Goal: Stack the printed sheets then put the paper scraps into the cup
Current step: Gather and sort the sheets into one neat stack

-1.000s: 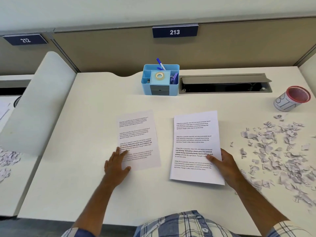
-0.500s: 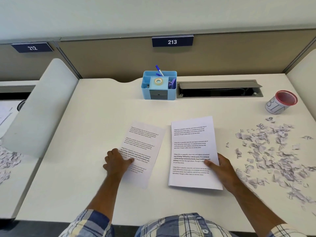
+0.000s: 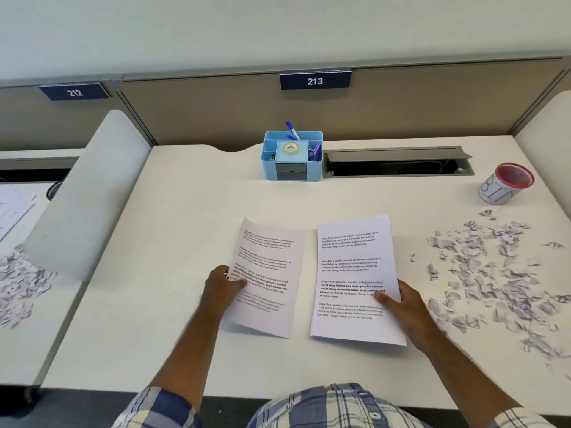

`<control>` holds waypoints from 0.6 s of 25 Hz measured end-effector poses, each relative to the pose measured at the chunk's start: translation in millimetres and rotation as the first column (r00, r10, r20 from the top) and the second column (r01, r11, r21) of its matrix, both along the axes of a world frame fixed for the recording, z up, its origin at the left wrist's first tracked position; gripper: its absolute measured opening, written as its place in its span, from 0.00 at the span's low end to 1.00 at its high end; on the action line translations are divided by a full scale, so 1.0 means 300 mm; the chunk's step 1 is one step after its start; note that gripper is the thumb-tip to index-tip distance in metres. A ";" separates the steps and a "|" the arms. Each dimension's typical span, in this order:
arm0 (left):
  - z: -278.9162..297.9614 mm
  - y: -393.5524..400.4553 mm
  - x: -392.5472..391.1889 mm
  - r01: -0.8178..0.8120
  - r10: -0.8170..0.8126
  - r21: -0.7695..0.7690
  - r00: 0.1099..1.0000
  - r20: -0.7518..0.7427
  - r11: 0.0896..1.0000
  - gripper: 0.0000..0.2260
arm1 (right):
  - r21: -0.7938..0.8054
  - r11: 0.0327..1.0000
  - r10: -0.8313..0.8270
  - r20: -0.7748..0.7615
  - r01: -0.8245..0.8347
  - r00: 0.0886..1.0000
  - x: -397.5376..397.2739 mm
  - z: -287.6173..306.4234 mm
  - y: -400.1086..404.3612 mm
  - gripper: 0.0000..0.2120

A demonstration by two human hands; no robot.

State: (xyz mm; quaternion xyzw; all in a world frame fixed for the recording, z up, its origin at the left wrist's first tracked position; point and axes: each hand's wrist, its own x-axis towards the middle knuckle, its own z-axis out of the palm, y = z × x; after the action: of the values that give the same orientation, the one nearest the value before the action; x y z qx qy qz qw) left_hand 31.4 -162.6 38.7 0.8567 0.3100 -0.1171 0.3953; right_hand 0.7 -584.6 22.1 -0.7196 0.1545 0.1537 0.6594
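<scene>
Two printed sheets lie side by side in the middle of the white desk [image 3: 185, 230]. My left hand [image 3: 223, 287] pinches the left edge of the left sheet [image 3: 267, 273], which is tilted and lifted off the desk. My right hand [image 3: 401, 304] holds the right edge of the right sheet stack [image 3: 352, 267], thumb on top. A heap of paper scraps [image 3: 488, 273] is spread over the desk to the right. The cup [image 3: 505, 184], white with a red rim, lies tilted at the far right, behind the scraps.
A blue desk organiser [image 3: 292, 156] with tape and pens stands at the back centre, beside an open cable tray [image 3: 397, 163]. A curved grey divider [image 3: 89, 193] bounds the left side. More scraps [image 3: 21, 282] lie on the neighbouring desk.
My left hand has gone from pressing flat on the left sheet to pinching its edge, and has slid it rightward toward the right sheet, tilting and lifting it. My right hand stayed put.
</scene>
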 end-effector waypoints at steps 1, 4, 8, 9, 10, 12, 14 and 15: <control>0.024 -0.010 -0.014 -0.017 0.018 -0.042 0.999 0.031 0.999 0.12 | 0.008 1.000 0.002 0.006 -0.002 1.000 -0.006 0.003 0.003 0.17; 0.115 -0.044 -0.050 -0.073 0.104 -0.204 0.984 0.146 0.976 0.11 | 0.033 0.999 -0.008 0.015 0.008 1.000 -0.019 0.002 0.013 0.22; 0.225 -0.110 -0.089 -0.065 0.163 -0.419 0.965 0.204 0.906 0.13 | 0.064 0.997 -0.034 0.008 0.034 0.999 -0.027 -0.005 0.037 0.14; 0.236 -0.129 -0.097 -0.056 0.164 -0.459 0.966 0.199 0.887 0.14 | 0.078 0.996 -0.035 0.004 0.035 0.999 -0.028 0.000 0.048 0.13; 0.246 -0.152 -0.105 -0.047 0.162 -0.495 0.968 0.192 0.868 0.15 | 0.094 0.995 -0.034 -0.001 0.034 0.999 -0.029 0.013 0.060 0.13; 0.245 -0.195 -0.121 -0.042 0.161 -0.538 0.971 0.176 0.842 0.16 | 0.137 0.990 -0.031 -0.015 0.032 0.999 -0.029 0.046 0.089 0.13; 0.237 -0.229 -0.138 -0.046 0.151 -0.534 0.976 0.155 0.844 0.17 | 0.189 0.981 -0.033 -0.016 0.035 0.999 -0.030 0.082 0.121 0.13; 0.228 -0.242 -0.145 -0.039 0.134 -0.510 0.979 0.151 0.859 0.17 | 0.210 0.977 -0.038 -0.013 0.040 0.999 -0.029 0.099 0.134 0.13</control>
State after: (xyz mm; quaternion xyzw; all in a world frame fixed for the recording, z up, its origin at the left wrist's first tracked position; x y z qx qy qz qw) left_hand -12.2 -235.3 107.1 0.7158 0.2695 -0.0975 0.6368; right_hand -8.1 -544.4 51.8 -0.6419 0.1542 0.1593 0.7341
